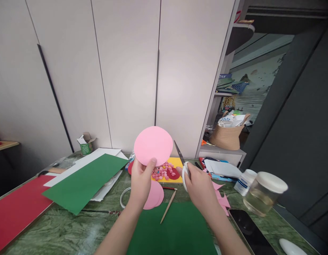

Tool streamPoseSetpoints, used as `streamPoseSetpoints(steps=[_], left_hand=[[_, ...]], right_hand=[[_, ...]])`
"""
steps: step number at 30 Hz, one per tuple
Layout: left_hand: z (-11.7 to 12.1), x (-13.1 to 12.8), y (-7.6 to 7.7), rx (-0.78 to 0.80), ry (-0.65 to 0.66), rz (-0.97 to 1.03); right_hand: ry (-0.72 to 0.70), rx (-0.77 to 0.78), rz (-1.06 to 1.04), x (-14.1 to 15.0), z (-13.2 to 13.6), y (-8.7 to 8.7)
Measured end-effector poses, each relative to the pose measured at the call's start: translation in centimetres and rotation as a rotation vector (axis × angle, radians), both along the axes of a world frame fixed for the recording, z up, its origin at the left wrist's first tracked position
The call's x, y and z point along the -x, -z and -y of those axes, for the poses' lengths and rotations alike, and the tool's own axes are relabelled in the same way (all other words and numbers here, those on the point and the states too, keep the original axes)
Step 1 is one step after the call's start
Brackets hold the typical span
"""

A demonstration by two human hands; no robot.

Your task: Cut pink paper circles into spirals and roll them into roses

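My left hand (144, 175) pinches a round pink paper disc (153, 145) at its lower edge, thumb in front, and holds it up above the table. In my right hand (197, 182) is a pair of scissors (180, 153) with white handles, blades pointing up and left, just right of the disc and apart from it. More pink paper circles (154, 194) lie below my left hand, partly hidden by it. Behind the hands, small pink pieces (162, 171) sit on a yellow sheet (177, 162). Pink paper offcuts (224, 202) lie beyond my right wrist.
A green sheet (171, 230) covers the table front, with a pointed wooden stick (168, 206) across its edge. Green (86, 180) and red sheets (20, 209) are stacked left. At right are a phone (253, 230), a lidded jar of liquid (263, 194) and a white bottle (245, 182).
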State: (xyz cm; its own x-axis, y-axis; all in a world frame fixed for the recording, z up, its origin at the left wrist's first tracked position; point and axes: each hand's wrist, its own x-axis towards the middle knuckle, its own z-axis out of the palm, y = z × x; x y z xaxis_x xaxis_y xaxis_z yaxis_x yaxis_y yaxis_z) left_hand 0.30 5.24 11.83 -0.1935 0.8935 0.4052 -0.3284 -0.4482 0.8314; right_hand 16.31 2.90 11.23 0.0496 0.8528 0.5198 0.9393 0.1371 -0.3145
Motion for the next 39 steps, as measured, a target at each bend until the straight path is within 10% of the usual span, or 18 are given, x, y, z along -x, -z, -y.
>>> streamPoseSetpoints(steps=[6,10,24,39], left_hand=[[-0.1,0.2,-0.2,-0.007,-0.05,-0.006],[0.0,0.2,-0.5,0.004,-0.062,0.001],[-0.1,0.9,-1.2,-0.024,-0.096,0.076],[0.2,0.9,-1.1,0.007,-0.04,0.062]], right_hand=[[0.075,-0.09,-0.02,-0.6,-0.4,0.0],[-0.204,0.001,-0.754,-1.3,-1.9,1.1],[-0.17,0.391,-1.837,-4.9,-2.9,13.7],[-0.272,0.47,-2.181,-7.0,-3.4,16.0]])
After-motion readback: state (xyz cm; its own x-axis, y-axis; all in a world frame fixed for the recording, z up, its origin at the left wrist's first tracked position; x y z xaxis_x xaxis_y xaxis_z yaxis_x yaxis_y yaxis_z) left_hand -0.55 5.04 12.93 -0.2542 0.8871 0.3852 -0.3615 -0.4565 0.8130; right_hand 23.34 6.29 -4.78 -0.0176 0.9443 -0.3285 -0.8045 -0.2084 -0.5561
